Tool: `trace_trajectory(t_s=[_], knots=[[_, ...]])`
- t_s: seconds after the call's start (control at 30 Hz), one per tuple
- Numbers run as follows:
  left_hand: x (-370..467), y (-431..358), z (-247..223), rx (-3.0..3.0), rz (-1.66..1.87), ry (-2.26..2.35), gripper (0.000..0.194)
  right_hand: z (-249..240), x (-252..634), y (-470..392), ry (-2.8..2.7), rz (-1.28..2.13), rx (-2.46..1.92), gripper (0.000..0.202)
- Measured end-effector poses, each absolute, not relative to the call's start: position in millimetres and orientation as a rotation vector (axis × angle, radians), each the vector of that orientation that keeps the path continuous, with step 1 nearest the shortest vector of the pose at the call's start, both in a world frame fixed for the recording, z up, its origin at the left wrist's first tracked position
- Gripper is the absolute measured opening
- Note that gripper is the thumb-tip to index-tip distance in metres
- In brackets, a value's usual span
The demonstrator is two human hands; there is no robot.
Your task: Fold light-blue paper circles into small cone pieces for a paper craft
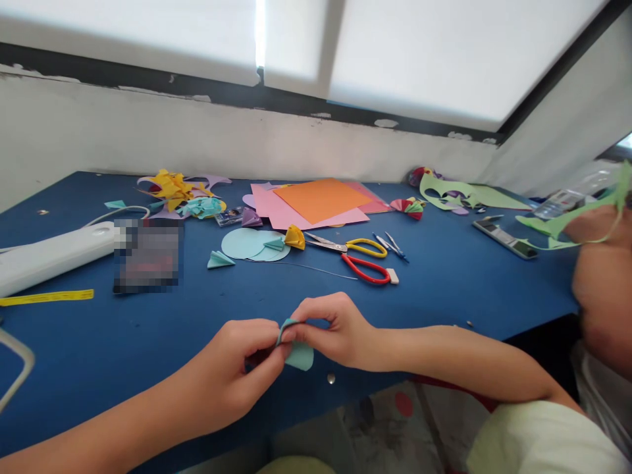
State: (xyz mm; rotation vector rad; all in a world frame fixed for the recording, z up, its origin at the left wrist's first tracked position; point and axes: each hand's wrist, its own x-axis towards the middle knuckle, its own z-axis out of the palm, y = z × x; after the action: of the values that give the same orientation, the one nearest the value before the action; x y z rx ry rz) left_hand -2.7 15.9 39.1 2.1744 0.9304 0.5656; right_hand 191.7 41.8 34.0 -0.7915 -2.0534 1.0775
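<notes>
A piece of light blue paper (301, 357), folded or curled at its upper edge, is pinched between both hands over the table's front edge. My left hand (241, 365) grips it from the left with thumb and fingers closed. From the right, my right hand (338, 329) pinches the same piece near its fold. Beyond the hands lie flat light blue paper circles (241, 243), a folded light blue paper cone (220, 260), a folded yellow paper piece (295, 237) and scissors (345, 248) with one yellow and one red handle loop.
Orange and pink paper sheets (320, 199) lie at the back. Yellow paper scraps (170, 187) sit left of them. A white power strip (59, 257) and a yellow strip (47, 297) are at left. On the right, another person's hand (595, 224) holds green cut paper (557, 227) near a phone (503, 238).
</notes>
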Motion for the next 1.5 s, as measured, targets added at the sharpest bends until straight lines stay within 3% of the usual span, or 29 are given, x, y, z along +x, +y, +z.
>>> trace_trajectory(t_s=[0.13,0.33,0.57,0.83,1.03,1.27,1.5], knots=[[-3.6,14.7,39.6,2.16,0.729,0.974,0.026,40.0,194.4,45.8,-2.091,1.336,-0.887,0.028],[-3.8,18.5,40.7,2.019,0.692,0.968,0.027,36.4,194.5,54.2,-2.091,1.378,-0.884,0.033],[-3.9,15.9,32.5,2.205,0.797,1.005,0.026,38.0,194.6,59.3,-1.879,1.955,-0.773,0.039],[-4.6,17.3,27.4,2.261,0.87,1.127,0.026,38.6,196.0,58.4,-1.898,1.87,-0.804,0.035],[-7.4,17.4,35.1,2.244,0.731,1.095,0.028,32.0,190.5,56.4,-1.819,1.795,-0.793,0.032],[-6.5,13.8,35.2,2.211,0.791,1.086,0.028,41.4,196.6,56.4,-2.091,1.515,-0.803,0.017],[-5.6,14.0,36.8,2.285,0.803,1.085,0.024,45.3,198.0,54.6,-2.183,1.41,-0.803,0.019]])
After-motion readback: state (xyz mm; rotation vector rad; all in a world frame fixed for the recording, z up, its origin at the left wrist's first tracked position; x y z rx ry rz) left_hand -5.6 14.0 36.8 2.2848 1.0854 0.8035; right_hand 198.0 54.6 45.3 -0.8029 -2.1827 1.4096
